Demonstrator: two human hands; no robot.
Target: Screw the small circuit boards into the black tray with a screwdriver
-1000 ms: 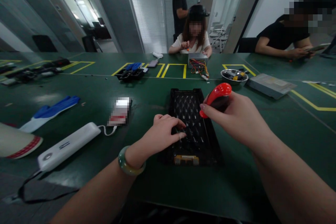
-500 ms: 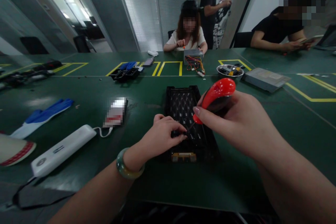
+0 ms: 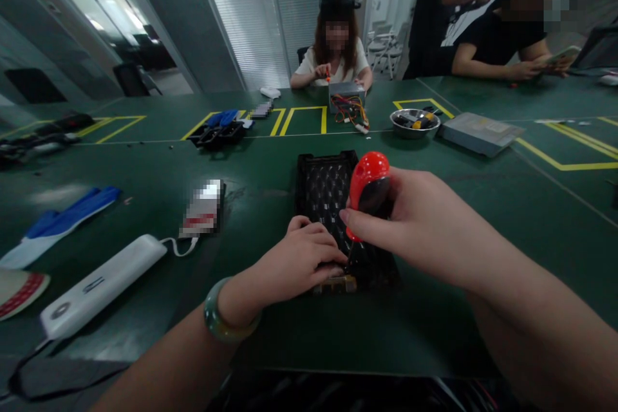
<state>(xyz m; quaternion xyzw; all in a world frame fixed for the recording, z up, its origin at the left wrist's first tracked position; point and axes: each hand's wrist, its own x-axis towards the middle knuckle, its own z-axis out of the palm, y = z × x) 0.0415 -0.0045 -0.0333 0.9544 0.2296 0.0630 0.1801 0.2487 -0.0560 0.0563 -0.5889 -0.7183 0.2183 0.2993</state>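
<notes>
In the head view, the right hand [image 3: 415,215] is closed around the rounded, glossy red-and-black handle of a screwdriver [image 3: 369,190], its thumb along the near side. The shaft slants down beside the left fingertips. The left hand [image 3: 294,261] is bent, palm down, fingers close together in a narrow curl over the lower part of a black panel [image 3: 324,196]; whether they pinch anything is hidden. Both forearms reach in from the near edge of the table [image 3: 265,167], the left wrist wearing a smooth green-and-amber bangle [image 3: 224,318].

The panel, rectangular with a raised rim and a quilted-looking surface, lies near the middle of the table's near edge. A tan connector piece [image 3: 345,283] sits at its near end, partly behind the left fingers.

Toward the table's near left corner are a white plastic bar-shaped device [image 3: 103,286], cabled to a phone [image 3: 205,209], and a blue-and-white glove [image 3: 72,212]. Toward the far edge, right of the panel, stand a shiny round metal bowl [image 3: 414,132] and a flat grey metal box [image 3: 483,132].
</notes>
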